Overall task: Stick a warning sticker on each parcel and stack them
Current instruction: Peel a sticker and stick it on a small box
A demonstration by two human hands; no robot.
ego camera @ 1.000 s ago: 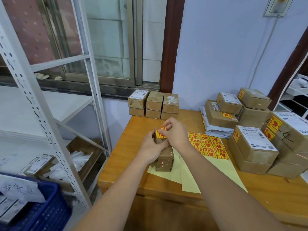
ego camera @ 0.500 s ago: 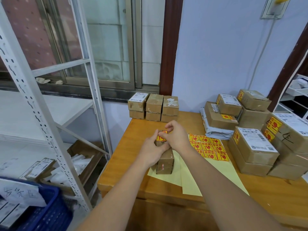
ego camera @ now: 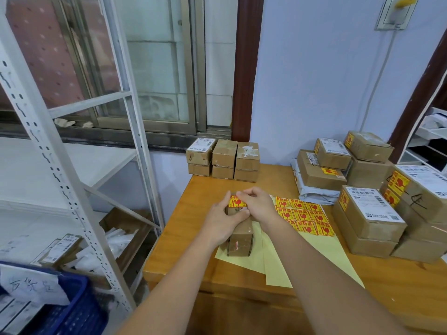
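A small brown cardboard parcel (ego camera: 240,240) lies on yellow backing paper near the middle of the wooden table (ego camera: 193,228). My left hand (ego camera: 221,222) grips the parcel's left side. My right hand (ego camera: 258,205) pinches a yellow and red warning sticker (ego camera: 236,202) at the parcel's far top edge. A sheet of the same warning stickers (ego camera: 303,215) lies just right of my hands. Small parcels with no warning sticker in sight (ego camera: 223,159) stand stacked at the table's far edge. Parcels bearing stickers (ego camera: 370,213) are stacked on the right.
A white metal shelf frame (ego camera: 60,165) stands left of the table, with a blue basket (ego camera: 72,308) at the lower left. A grey mailer bag (ego camera: 314,193) lies under the right-hand boxes. Yellow backing sheets (ego camera: 278,264) spread toward the table's near edge.
My hands stay on the parcel; the sticker has been drawn a little further over its far top edge. The camera has shifted slightly.
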